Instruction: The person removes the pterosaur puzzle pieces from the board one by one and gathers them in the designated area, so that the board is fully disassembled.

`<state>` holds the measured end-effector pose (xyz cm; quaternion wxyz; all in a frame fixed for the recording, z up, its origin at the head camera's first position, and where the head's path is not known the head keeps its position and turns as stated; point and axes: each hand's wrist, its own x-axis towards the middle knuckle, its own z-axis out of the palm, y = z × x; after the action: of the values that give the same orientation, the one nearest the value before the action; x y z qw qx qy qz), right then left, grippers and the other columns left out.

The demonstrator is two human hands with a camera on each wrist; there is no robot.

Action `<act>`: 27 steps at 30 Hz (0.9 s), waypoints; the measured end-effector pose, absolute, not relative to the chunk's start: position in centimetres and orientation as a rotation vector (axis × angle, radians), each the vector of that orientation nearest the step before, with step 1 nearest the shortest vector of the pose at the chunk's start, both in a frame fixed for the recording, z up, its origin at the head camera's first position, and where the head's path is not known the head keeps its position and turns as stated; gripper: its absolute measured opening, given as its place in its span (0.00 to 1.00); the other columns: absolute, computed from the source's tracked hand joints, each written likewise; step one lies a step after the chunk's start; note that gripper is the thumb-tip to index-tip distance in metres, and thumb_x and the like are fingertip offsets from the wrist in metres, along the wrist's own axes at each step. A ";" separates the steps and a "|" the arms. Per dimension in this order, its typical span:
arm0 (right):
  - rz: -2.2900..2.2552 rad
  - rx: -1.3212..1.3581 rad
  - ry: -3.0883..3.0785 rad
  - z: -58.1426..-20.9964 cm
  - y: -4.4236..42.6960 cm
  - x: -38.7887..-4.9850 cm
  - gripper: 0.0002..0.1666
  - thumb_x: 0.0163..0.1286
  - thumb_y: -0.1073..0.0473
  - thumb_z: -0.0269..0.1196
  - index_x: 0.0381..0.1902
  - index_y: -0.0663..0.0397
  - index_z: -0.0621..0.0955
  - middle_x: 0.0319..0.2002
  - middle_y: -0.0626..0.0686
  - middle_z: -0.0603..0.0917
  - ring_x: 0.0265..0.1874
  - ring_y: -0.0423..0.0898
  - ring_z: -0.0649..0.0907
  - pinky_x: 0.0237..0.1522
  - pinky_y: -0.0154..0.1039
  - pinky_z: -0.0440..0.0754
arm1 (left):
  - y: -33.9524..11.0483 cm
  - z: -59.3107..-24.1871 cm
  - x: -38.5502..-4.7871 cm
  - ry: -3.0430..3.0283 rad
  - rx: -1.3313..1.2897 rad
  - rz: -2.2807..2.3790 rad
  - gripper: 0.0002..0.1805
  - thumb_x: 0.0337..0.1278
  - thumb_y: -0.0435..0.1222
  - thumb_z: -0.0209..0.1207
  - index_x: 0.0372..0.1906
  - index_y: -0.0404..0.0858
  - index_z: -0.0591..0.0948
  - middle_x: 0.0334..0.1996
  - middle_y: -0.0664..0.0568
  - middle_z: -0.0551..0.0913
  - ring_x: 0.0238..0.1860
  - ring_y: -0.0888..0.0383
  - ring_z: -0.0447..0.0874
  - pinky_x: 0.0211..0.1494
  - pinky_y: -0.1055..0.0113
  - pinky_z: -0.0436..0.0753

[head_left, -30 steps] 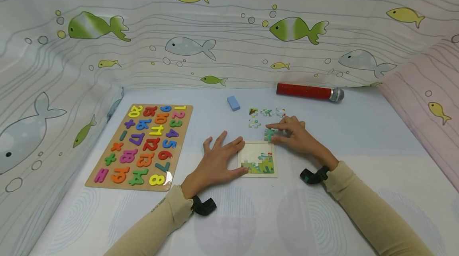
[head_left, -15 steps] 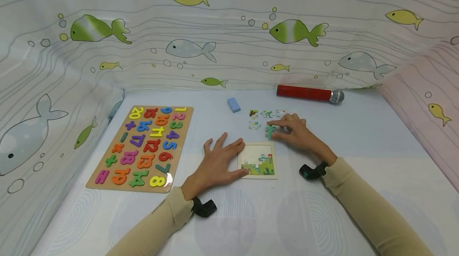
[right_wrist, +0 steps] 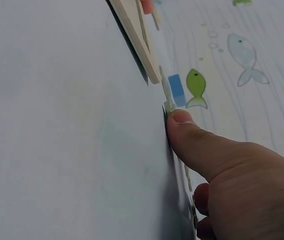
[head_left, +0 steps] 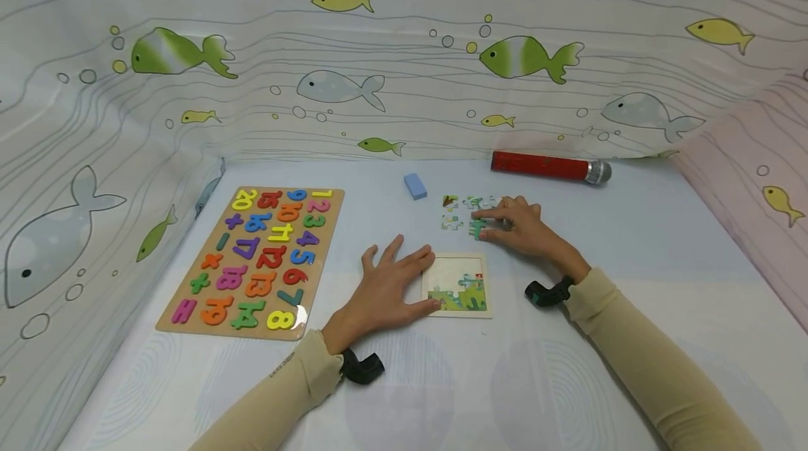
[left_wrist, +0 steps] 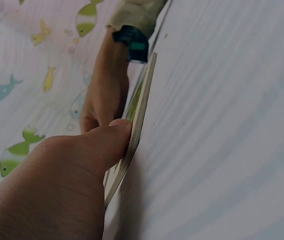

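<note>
My left hand (head_left: 385, 290), fingers spread, rests on the left side of a square wooden puzzle board (head_left: 489, 297); in the left wrist view its thumb (left_wrist: 114, 142) lies on the board's rim (left_wrist: 144, 100). Joined green pieces (head_left: 470, 297) fill the board's lower and right parts. Beyond its upper right corner, my right hand (head_left: 527, 228) pinches a green puzzle piece (head_left: 476, 229) between thumb and index finger, low over the table. Loose pieces (head_left: 451, 221) lie in rows just behind and to the left, partly hidden by the fingers. The right wrist view shows the thumb (right_wrist: 202, 142) on a thin piece edge (right_wrist: 168, 106).
A wooden number board (head_left: 252, 265) with coloured numerals lies on the left. A small blue block (head_left: 415, 186) sits behind the loose pieces. The red microphone (head_left: 543, 165) lies at the back right, near the fish-patterned cloth wall (head_left: 429, 86).
My right hand has moved the pinched piece slightly back, from the puzzle board's top edge towards the loose pieces. My left hand has stayed on the board.
</note>
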<state>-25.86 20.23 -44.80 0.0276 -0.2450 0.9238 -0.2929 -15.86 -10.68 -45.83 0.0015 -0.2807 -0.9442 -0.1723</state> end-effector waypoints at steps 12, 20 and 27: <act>-0.830 -0.733 2.870 -44.8 20.2 -26.0 0.27 0.67 0.48 0.71 0.63 0.40 0.83 0.34 0.53 0.73 0.35 0.49 0.62 0.40 0.47 0.48 | -10.5 -45.8 -15.7 -2.977 -0.874 -0.522 0.45 0.57 0.68 0.56 0.78 0.55 0.66 0.79 0.65 0.63 0.83 0.41 0.47 0.73 0.30 0.44; -0.886 -0.720 2.888 -45.1 20.4 -26.0 0.28 0.65 0.48 0.72 0.63 0.41 0.84 0.35 0.53 0.72 0.37 0.49 0.61 0.41 0.47 0.48 | -10.5 -45.8 -15.7 -2.974 -0.870 -0.510 0.45 0.58 0.68 0.56 0.78 0.55 0.65 0.79 0.65 0.63 0.83 0.42 0.47 0.73 0.30 0.44; -0.995 -0.723 2.975 -45.7 20.6 -26.2 0.20 0.59 0.49 0.77 0.50 0.45 0.90 0.32 0.53 0.72 0.35 0.49 0.61 0.40 0.47 0.49 | -10.6 -45.9 -15.7 -2.951 -0.879 -0.523 0.45 0.58 0.68 0.57 0.78 0.54 0.67 0.78 0.63 0.64 0.83 0.41 0.48 0.72 0.29 0.45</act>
<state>-26.19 20.61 -45.68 -0.0389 -0.2244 0.9235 -0.3087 -15.74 -10.60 -45.86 0.0093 -0.2813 -0.9449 -0.1673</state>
